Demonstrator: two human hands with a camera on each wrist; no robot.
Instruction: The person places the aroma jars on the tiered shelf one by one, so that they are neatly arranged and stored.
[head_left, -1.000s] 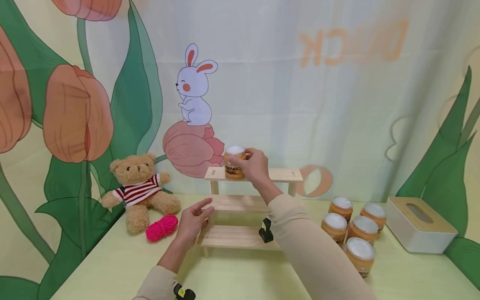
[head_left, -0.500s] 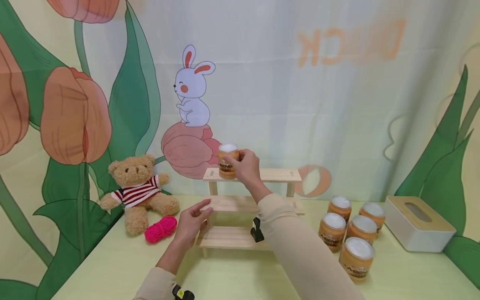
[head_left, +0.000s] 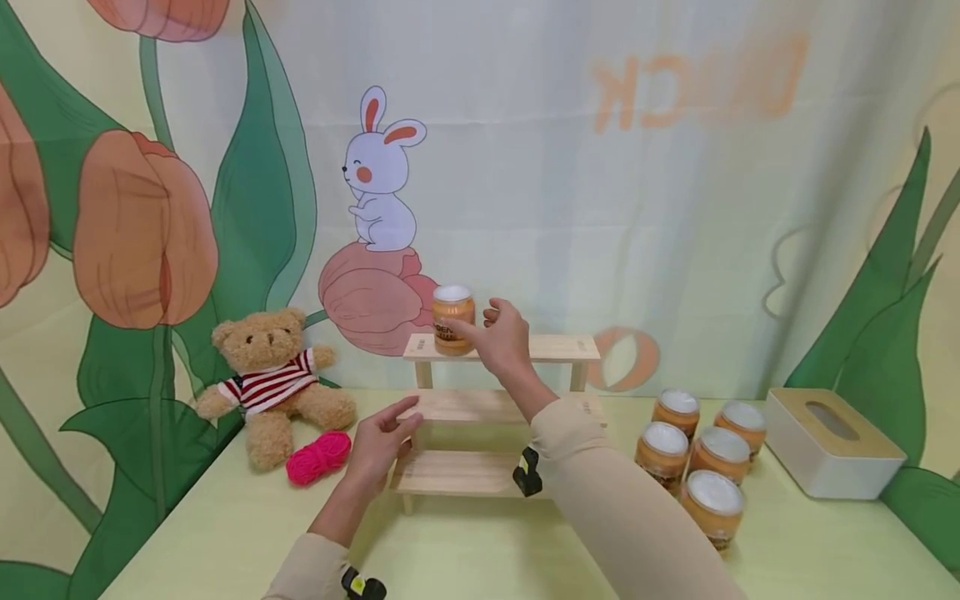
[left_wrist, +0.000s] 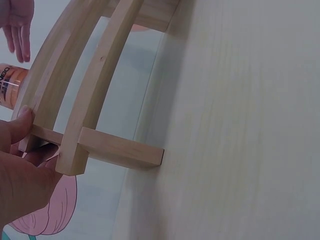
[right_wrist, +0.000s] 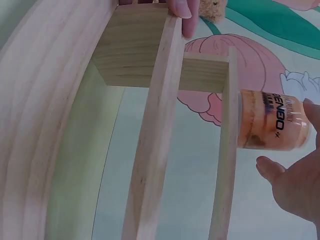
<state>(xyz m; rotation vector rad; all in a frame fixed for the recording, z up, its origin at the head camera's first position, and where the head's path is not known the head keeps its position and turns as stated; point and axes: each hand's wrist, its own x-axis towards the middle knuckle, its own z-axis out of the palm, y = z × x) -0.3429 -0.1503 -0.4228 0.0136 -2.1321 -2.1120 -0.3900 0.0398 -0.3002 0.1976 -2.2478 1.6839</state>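
A three-tier wooden display rack (head_left: 472,473) stands on the table. On the left end of its top tier sits an orange jar (head_left: 450,304) with a white lid, upright. My right hand (head_left: 506,340) is beside the jar with fingers spread; the right wrist view shows a gap between the thumb (right_wrist: 270,169) and the jar (right_wrist: 272,120). At the rack's left side, my left hand (head_left: 377,444) holds the end of the middle tier. The left wrist view has its thumb (left_wrist: 22,125) on top of the board and the fingers curled underneath.
Several matching orange jars (head_left: 712,500) are grouped on the table at the right, beside a white tissue box (head_left: 832,450) with a wooden lid. To the left, a teddy bear (head_left: 270,375) in a striped shirt leans by a pink yarn skein (head_left: 318,458). A printed curtain (head_left: 562,208) hangs behind.
The jar has shifted left along the top tier to its left end. My right hand has let go of it and drawn slightly right. The left hand has stayed on the rack.
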